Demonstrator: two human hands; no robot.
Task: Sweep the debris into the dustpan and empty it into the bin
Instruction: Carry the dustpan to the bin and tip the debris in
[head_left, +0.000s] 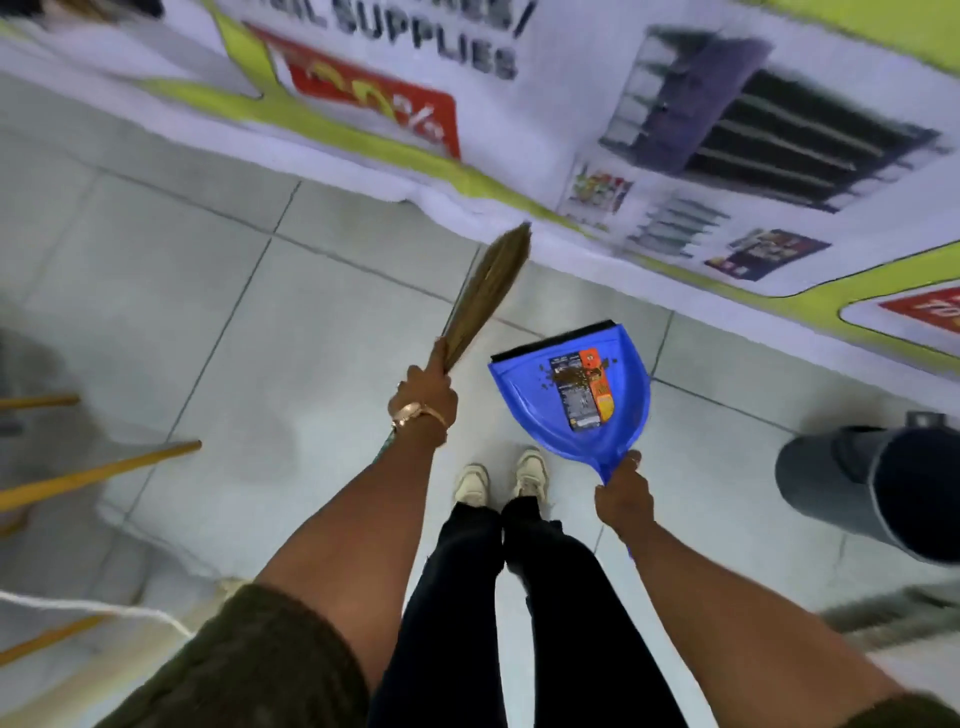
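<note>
On my feed, a person stands on pale floor tiles, the right hand clenched around the handle of a blue dustpan held level above the floor in front of the shoes. The pan has a black rubber lip at its far edge and carries brown crumbs and a flattened printed wrapper, black and orange. The left hand, a gold watch at the wrist, grips a straw broom whose bristles point away, toward a printed banner. A grey bin stands to the right, near the dustpan.
</note>
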